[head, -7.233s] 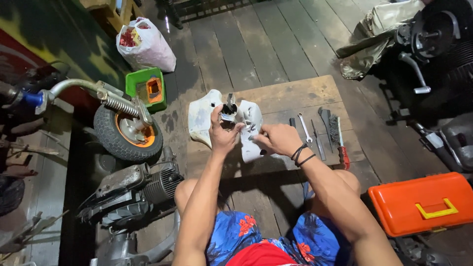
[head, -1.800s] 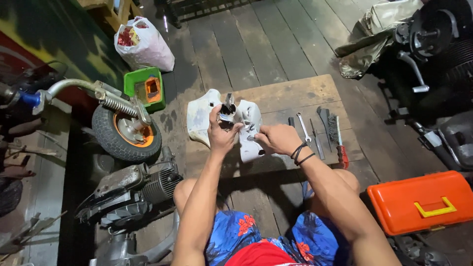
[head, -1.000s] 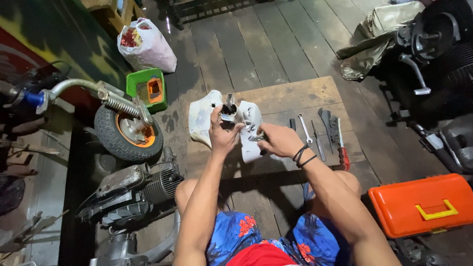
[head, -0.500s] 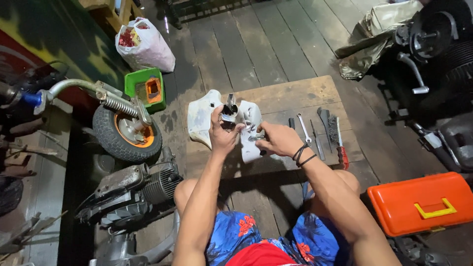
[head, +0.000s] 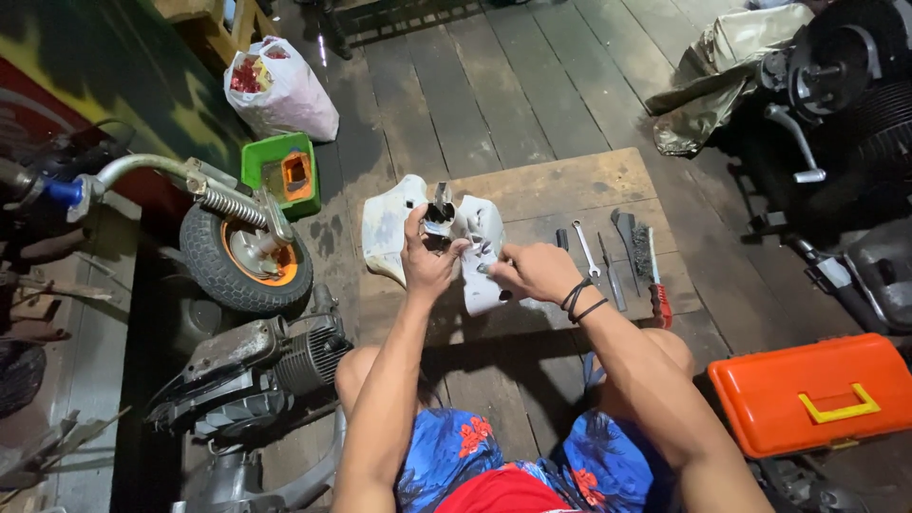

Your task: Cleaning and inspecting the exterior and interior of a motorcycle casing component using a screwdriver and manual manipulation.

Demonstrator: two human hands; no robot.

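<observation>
White plastic, the cover (head: 394,228) lies on the wooden board (head: 570,185), mostly under and beyond the left hand (head: 425,264). That hand's grip is closed around a small dark metal part (head: 439,217) standing on the cover. Just right of it, the right hand (head: 534,273) has its fingers pressed together on something too small to make out, touching the cover's near edge. The cover looks light, stiff and smooth, likely brittle at thin edges; its broad rim seems the safest hold. Right of both grips lie a wrench (head: 584,247) and a brush (head: 655,275).
</observation>
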